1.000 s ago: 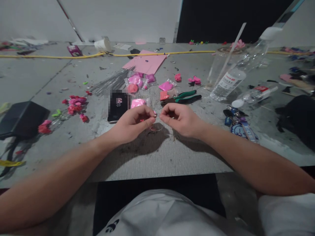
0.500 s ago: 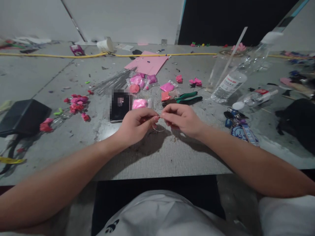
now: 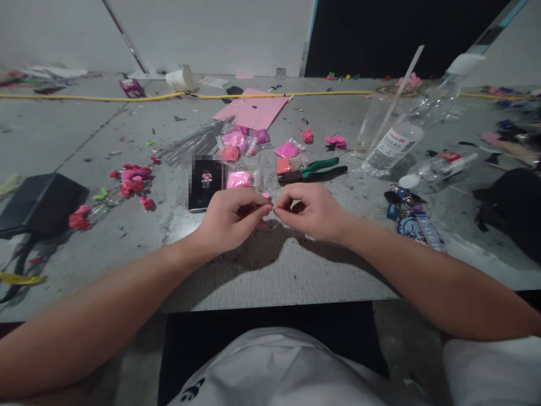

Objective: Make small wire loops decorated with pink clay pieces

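My left hand (image 3: 236, 219) and my right hand (image 3: 313, 211) meet fingertip to fingertip above the table's near part. Both are closed in a pinch on a thin wire (image 3: 274, 224), whose loop hangs just below the fingertips. A small pink piece (image 3: 266, 195) shows at the left fingertips. Beyond the hands lie a bag of pink clay (image 3: 240, 179), an orange packet (image 3: 284, 165) and green-handled pliers (image 3: 321, 165). Left of the bag is a black phone-like device (image 3: 205, 183), partly pixelated.
Grey wires (image 3: 196, 140) and a pink sheet (image 3: 257, 110) lie farther back. Red and pink pieces (image 3: 132, 177) sit left, near a black box (image 3: 44, 202). Bottles (image 3: 395, 144), a clear cup (image 3: 372, 121) and keychains (image 3: 412, 217) stand or lie right. A yellow cord (image 3: 296, 95) crosses behind.
My fingertips have shifted slightly down, and the right fingers have curled into a rounder pinch. The pink piece now shows above the left fingertips. The device's screen picture has changed.
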Motion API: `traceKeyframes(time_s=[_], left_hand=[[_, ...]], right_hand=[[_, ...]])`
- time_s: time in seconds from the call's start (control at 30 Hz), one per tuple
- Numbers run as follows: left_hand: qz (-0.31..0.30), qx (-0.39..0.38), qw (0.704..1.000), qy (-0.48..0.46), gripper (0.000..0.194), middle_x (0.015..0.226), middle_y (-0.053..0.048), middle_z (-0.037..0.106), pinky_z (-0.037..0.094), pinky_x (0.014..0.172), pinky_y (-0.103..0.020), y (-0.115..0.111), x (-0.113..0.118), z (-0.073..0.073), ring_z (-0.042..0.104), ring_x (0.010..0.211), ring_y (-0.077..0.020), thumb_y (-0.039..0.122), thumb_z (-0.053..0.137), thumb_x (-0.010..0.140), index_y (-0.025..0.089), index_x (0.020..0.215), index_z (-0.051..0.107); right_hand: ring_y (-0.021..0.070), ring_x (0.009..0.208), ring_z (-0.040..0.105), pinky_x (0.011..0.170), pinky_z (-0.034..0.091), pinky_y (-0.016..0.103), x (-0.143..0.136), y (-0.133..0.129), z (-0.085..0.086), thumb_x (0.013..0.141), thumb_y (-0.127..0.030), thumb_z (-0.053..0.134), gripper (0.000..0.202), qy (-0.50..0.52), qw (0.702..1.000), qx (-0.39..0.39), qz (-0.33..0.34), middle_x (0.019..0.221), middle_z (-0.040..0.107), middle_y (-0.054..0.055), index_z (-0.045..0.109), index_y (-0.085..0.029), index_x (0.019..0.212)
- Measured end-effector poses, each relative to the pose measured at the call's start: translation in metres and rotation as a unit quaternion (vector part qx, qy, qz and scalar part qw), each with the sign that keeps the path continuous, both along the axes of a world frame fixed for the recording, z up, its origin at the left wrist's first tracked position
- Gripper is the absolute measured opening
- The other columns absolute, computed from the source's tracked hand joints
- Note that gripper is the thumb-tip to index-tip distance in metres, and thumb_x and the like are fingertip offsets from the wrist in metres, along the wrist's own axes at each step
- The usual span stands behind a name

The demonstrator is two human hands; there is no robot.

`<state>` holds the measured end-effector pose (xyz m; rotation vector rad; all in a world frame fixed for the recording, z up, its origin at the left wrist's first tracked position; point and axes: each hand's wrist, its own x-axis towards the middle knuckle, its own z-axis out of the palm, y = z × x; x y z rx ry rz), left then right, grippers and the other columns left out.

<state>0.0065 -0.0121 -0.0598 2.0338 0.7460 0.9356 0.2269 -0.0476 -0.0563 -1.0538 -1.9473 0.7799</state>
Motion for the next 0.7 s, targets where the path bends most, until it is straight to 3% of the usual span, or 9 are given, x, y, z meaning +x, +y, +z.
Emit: traceKeyframes(time_s=[0.1,0.2,0.27,0.33,0.4,0.47,0.57,0.63,0.7], left_hand=[[-0.033,-0.157,0.985,-0.055,0.017,0.074,-0.004,0.076,0.059,0.057,-0.026,-0.002,0.004,-0.002,0.076,0.062,-0.018,0.034,0.076,0.095,0.018,0.09,0.073],[-0.064,-0.194,0.974,-0.094,0.015,0.079,-0.003,0.075,0.063,0.061,-0.028,-0.001,0.004,-0.003,0.076,0.064,-0.0172,0.031,0.077,0.095,0.018,0.093,0.072],[-0.081,-0.13,0.984,-0.09,0.011,0.08,-0.003,0.073,0.061,0.061,-0.027,0.003,0.002,-0.003,0.074,0.065,-0.0155,0.028,0.074,0.097,0.017,0.092,0.073],[-0.09,-0.025,0.993,-0.071,0.01,0.078,-0.003,0.071,0.058,0.062,-0.025,0.008,0.0,-0.003,0.071,0.068,-0.0139,0.023,0.073,0.098,0.018,0.09,0.074],[-0.099,0.065,0.991,-0.059,0.009,0.079,-0.004,0.072,0.056,0.066,-0.025,0.012,-0.003,-0.002,0.069,0.072,-0.0139,0.018,0.072,0.098,0.018,0.089,0.075],[-0.112,0.118,0.985,-0.062,0.01,0.083,-0.005,0.074,0.057,0.071,-0.027,0.014,-0.004,-0.002,0.07,0.077,-0.0149,0.014,0.07,0.098,0.019,0.091,0.076],[-0.128,0.158,0.977,-0.06,0.014,0.089,-0.007,0.077,0.057,0.073,-0.027,0.015,-0.006,0.0,0.072,0.081,-0.0155,0.01,0.068,0.098,0.02,0.095,0.077],[-0.131,0.174,0.975,-0.048,0.015,0.089,-0.007,0.077,0.057,0.071,-0.026,0.014,-0.007,0.002,0.072,0.079,-0.015,0.008,0.068,0.097,0.02,0.094,0.077],[-0.121,0.175,0.976,-0.041,0.014,0.087,-0.006,0.077,0.055,0.067,-0.025,0.014,-0.007,0.003,0.07,0.076,-0.0145,0.009,0.068,0.096,0.019,0.093,0.077]], right_hand=[[0.0177,0.072,0.054,0.068,0.042,0.034,-0.002,-0.004,-0.002,0.095,-0.018,0.059,0.02,-0.119,0.971,0.203,-0.036,0.075,0.059,0.003,0.058,-0.02,0.075],[0.0172,0.072,0.051,0.068,0.041,0.034,-0.004,-0.006,-0.001,0.092,-0.017,0.059,0.019,-0.106,0.966,0.229,-0.064,0.075,0.056,0.002,0.054,-0.021,0.074],[0.0154,0.07,0.051,0.066,0.041,0.031,-0.004,-0.005,0.0,0.088,-0.019,0.064,0.015,-0.037,0.99,0.126,-0.046,0.076,0.057,0.0,0.056,-0.021,0.076],[0.0136,0.065,0.05,0.061,0.039,0.029,-0.002,-0.002,0.002,0.088,-0.025,0.07,0.014,0.039,0.998,-0.045,0.013,0.074,0.057,-0.002,0.06,-0.02,0.079],[0.0117,0.058,0.045,0.055,0.035,0.027,0.001,0.002,0.004,0.088,-0.033,0.074,0.019,0.115,0.964,-0.224,0.083,0.068,0.053,-0.004,0.062,-0.02,0.081],[0.0099,0.054,0.039,0.051,0.029,0.026,0.004,0.005,0.004,0.086,-0.037,0.077,0.023,0.187,0.907,-0.353,0.135,0.066,0.049,-0.005,0.063,-0.019,0.081],[0.008,0.053,0.035,0.049,0.023,0.024,0.004,0.005,0.003,0.081,-0.035,0.083,0.026,0.25,0.848,-0.433,0.174,0.065,0.049,-0.005,0.064,-0.018,0.078],[0.0069,0.051,0.033,0.048,0.022,0.024,0.002,0.004,0.002,0.078,-0.033,0.087,0.027,0.259,0.845,-0.435,0.171,0.063,0.048,-0.006,0.066,-0.017,0.077],[0.0068,0.05,0.034,0.048,0.022,0.025,0.001,0.004,0.002,0.077,-0.033,0.089,0.027,0.256,0.862,-0.414,0.141,0.061,0.048,-0.007,0.067,-0.017,0.077]])
